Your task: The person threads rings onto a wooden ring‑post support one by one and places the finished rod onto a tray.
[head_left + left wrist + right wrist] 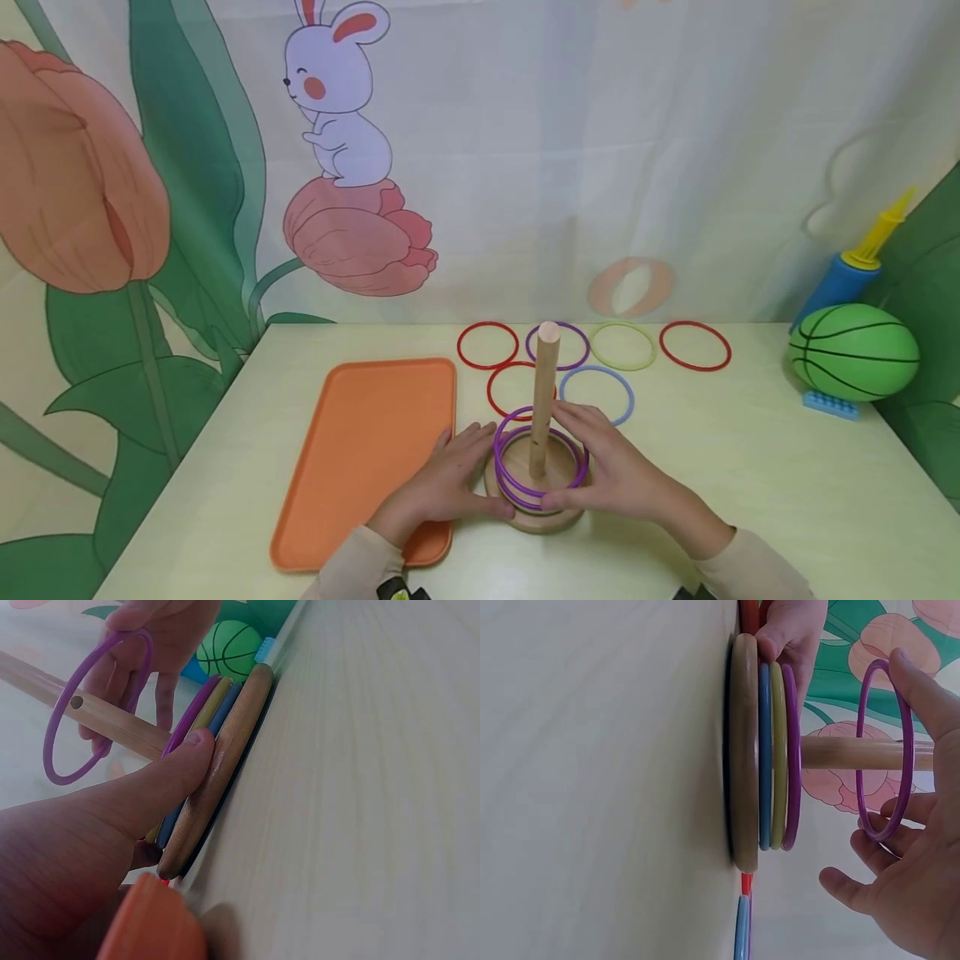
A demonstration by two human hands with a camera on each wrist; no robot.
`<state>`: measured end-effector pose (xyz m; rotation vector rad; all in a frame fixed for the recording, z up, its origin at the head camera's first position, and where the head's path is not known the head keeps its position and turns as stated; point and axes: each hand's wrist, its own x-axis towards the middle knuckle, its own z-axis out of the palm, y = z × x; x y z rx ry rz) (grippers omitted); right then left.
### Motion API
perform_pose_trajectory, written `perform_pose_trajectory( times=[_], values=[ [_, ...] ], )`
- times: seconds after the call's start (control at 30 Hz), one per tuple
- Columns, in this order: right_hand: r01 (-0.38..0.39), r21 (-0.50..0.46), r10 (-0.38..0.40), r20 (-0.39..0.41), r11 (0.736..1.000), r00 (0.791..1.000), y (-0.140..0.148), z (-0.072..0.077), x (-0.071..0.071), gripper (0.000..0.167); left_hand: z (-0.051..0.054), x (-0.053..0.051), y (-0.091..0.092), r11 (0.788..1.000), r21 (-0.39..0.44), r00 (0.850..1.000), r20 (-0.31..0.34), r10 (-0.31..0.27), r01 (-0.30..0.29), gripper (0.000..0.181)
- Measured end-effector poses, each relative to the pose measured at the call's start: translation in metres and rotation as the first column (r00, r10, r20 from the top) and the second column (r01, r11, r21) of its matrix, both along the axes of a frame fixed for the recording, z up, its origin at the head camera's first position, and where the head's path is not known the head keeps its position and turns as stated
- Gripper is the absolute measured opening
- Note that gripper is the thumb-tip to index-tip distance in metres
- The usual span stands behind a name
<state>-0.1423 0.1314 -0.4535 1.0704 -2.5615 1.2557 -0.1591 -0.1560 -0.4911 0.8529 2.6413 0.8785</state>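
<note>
Holding slim purple ring (909, 776) around cylindrical wooden peg (547, 375): right hand (618, 475).

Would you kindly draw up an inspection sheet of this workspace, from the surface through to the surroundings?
Surface: pale tabletop, wood-grained.
Job's things: wooden base with upright peg; blue ring, yellow ring and purple ring stacked around it; raised purple ring above them, also around the peg.
Loose rings: three red rings, one purple, one yellow-green, one light blue, beyond the base.
Clutter: orange tray at left; green ball, blue-and-yellow pump and small blue block at right.
Left hand: holds the base's side.
Right hand: holds the raised purple ring.
Cables: nothing seen.
Surroundings: backdrop printed with rabbit and flowers.
</note>
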Motion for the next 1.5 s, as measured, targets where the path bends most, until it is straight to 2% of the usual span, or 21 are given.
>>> perform_pose_trajectory(
  times=[0.57, 0.8, 1.03, 1.27, 1.5],
  values=[
    [0.011, 0.021, -0.012, 0.033, 1.000, 0.999, 0.002, -0.006, -0.002, 0.109, 0.000, -0.001, 0.000, 1.000, -0.001, 1.000, -0.007, -0.006, 0.006, 0.103],
    [-0.013, 0.039, 0.011, 0.048, 0.999, 0.999, 0.002, -0.007, -0.003, 0.108, 0.002, 0.000, 0.000, 1.000, -0.006, 1.000, 0.001, -0.002, 0.002, 0.103],
    [-0.036, 0.015, 0.034, 0.114, 0.999, 0.993, 0.003, -0.014, -0.006, 0.108, 0.002, 0.001, 0.001, 1.000, -0.026, 1.000, 0.006, 0.005, -0.005, 0.104],
    [-0.084, 0.015, 0.082, 0.109, 0.996, 0.991, 0.002, -0.023, -0.013, 0.108, 0.002, -0.001, 0.001, 1.000, -0.026, 1.000, 0.016, 0.004, -0.004, 0.102],
    [-0.076, 0.034, 0.070, 0.153, 0.997, 0.986, 0.001, -0.026, -0.014, 0.105, 0.000, -0.001, 0.001, 1.000, -0.027, 1.000, 0.020, 0.004, -0.003, 0.101]
  ],
)
